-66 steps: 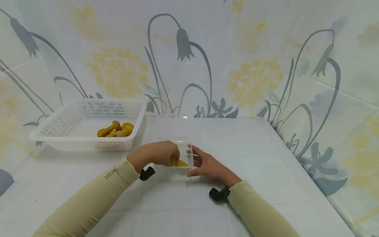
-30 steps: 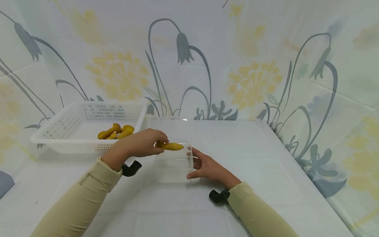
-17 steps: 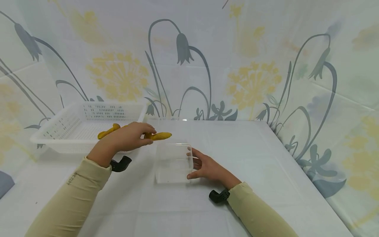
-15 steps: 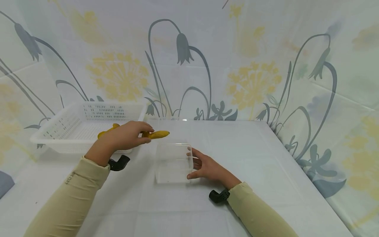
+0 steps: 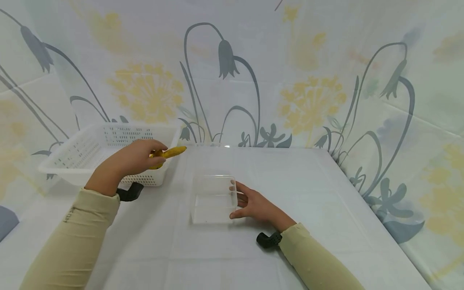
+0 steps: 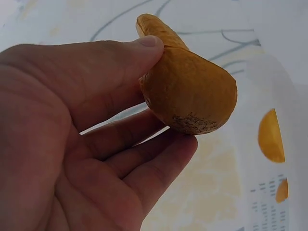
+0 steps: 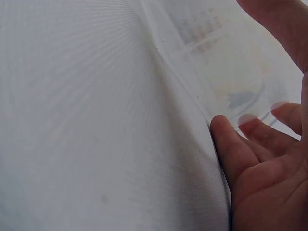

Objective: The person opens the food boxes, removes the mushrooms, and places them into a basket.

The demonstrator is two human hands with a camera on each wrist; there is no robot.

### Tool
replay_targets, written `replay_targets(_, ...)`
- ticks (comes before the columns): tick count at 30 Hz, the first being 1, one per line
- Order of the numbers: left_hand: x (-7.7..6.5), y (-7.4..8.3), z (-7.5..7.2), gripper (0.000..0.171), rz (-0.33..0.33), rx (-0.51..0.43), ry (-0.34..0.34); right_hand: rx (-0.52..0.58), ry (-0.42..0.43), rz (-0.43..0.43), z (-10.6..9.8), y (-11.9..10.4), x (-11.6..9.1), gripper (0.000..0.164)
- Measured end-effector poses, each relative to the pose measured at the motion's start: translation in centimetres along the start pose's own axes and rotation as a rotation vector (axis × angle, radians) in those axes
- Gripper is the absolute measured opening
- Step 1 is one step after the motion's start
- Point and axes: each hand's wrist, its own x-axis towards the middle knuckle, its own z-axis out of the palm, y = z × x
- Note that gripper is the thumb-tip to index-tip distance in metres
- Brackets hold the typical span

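In the head view my left hand [image 5: 130,161] pinches a yellow-brown mushroom [image 5: 175,152] over the right side of a white perforated basket [image 5: 72,171]. The left wrist view shows the mushroom's rounded cap [image 6: 192,94] between thumb and fingers, its stem pointing away. Other yellow mushrooms [image 6: 272,137] lie in the basket, mostly hidden by the hand in the head view. My right hand [image 5: 256,204] touches the right wall of a clear plastic box [image 5: 212,207] with spread fingers. Seen from the right wrist, its fingers [image 7: 236,149] rest against the see-through wall.
A white cloth covers the table [image 5: 308,181]. Behind it hangs a flowered curtain [image 5: 275,60]. At the left edge lies a grey-blue patch [image 5: 6,222]. Each wrist wears a black camera mount, the right one [image 5: 269,239] close to the table.
My left hand has lifted the mushroom out of the clear box and carried it left to the basket. The right hand has stayed at the box.
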Motion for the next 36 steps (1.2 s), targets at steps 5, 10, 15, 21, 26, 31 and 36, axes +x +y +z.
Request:
replay_targets(5, -0.3, -1.0, -0.3, 0.041, -0.025, 0.017, 0.018, -0.017, 0.001, 0.000, 0.0, -0.2, 0.0, 0.116)
replay_targets(10, -0.4, -2.0, -0.3, 0.043, -0.046, 0.029, 0.018, -0.010, 0.002, 0.001, -0.1, -0.1, -0.2, 0.114)
replay_targets(15, -0.6, -2.9, -0.4, 0.046, -0.077, 0.052, 0.011, 0.002, 0.005, 0.008, 0.0, 0.0, -0.1, 0.112)
replay_targets(21, -0.8, -3.4, -0.5, 0.049, -0.142, 0.078, 0.006, -0.018, 0.007, 0.005, -0.1, 0.1, 0.0, 0.114)
replay_targets(26, -0.8, -4.1, -0.3, 0.047, -0.171, 0.102, 0.001, -0.018, 0.008, 0.005, -0.1, 0.0, 0.0, 0.114)
replay_targets(31, -0.8, -4.7, 0.2, 0.046, -0.209, 0.124, -0.009, -0.033, 0.014, 0.009, 0.0, -0.1, 0.0, 0.114)
replay_targets(36, -0.8, -5.2, 0.5, 0.047, -0.238, 0.112, -0.014, -0.034, 0.020, 0.013, 0.0, -0.1, -0.1, 0.113)
